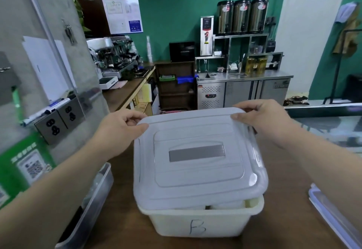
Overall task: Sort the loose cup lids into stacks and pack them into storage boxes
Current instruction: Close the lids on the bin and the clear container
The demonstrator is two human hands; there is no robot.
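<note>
A white storage box (pixel 197 223) marked "B" stands on the wooden counter in front of me. A translucent grey box cover (pixel 195 172) with a grey handle recess lies over it, its near edge raised so a gap shows. Through that gap I see the tops of white cup lid stacks (pixel 225 205) inside the box. My left hand (pixel 121 129) pinches the cover's far left corner. My right hand (pixel 260 119) grips the cover's far right corner, thumb on top.
A clear plastic bin (pixel 92 203) stands at the near left against the wall with its sockets (pixel 58 121). Another flat clear cover (pixel 333 215) lies at the near right. A glass display edge (pixel 323 109) runs along the right. Espresso machine and steel counters are farther back.
</note>
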